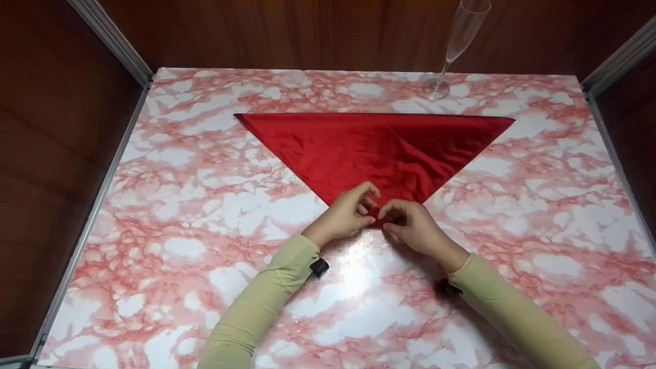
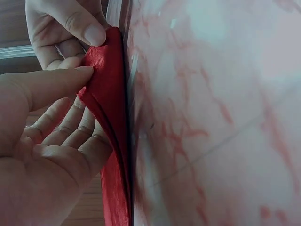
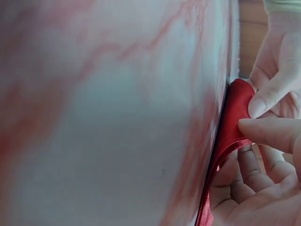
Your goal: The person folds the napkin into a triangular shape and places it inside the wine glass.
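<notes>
Red cloth [image 1: 369, 154] lies as a triangle mid-table [image 1: 179, 225], its near corner folded over between both hands. The left hand [image 1: 346, 212] pinches that fold between thumb and fingers; the right hand [image 1: 416, 225] pinches it just beside. Fingers largely hide the tip. Farther right, the flute glass [image 1: 463, 36] meets the top edge of the head view.

**Yellow-Green and Black**

The left sleeve [image 1: 261, 302] is plain pale yellow-green, long and close-fitting, creased across the forearm. The right sleeve [image 1: 515, 312] matches in colour. A small, blocky black left wrist piece [image 1: 319, 267] and a shadowed dark right wrist piece [image 1: 451, 288] show beside the cuffs. Left hand [image 1: 342, 215] and right hand [image 1: 414, 226] are bare.
</notes>
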The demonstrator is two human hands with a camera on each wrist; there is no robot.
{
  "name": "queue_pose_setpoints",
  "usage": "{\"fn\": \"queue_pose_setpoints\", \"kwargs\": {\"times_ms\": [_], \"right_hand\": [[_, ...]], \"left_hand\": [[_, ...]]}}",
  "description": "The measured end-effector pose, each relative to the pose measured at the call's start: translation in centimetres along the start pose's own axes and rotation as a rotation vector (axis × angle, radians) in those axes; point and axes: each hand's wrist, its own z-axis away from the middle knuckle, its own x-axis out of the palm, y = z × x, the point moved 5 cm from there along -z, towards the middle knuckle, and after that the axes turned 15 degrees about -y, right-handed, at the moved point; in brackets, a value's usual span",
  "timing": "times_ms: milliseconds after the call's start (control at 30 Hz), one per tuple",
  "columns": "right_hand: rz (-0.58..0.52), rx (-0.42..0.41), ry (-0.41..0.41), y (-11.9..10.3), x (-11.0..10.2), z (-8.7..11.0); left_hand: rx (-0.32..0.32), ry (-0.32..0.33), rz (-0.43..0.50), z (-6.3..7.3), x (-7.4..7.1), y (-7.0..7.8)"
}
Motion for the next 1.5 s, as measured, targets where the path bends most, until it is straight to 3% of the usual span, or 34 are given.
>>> {"fn": "queue_pose_setpoints", "kwargs": {"times_ms": [367,500,667,1200,1500], "right_hand": [[-0.083,0.063,-0.029,-3.4,-0.6,0.5],[-0.088,0.066,-0.026,-2.1,-0.5,0.2],[-0.085,0.056,-0.011,0.4,-0.5,-0.3],[-0.045,0.051,0.047,0.7,-0.9,-0.6],[-0.060,0.035,0.027,-2.8,-1.3,-0.1]], "left_hand": [[0.028,-0.007,-0.060,0.4,0.1,-0.1],[0.019,0.012,-0.111,0.4,0.0,-0.3],[0.007,0.030,-0.094,0.3,-0.1,-0.5],[0.018,0.044,-0.065,0.2,-0.4,-0.5],[0.006,0.065,-0.068,0.2,-0.6,-0.2]]}}
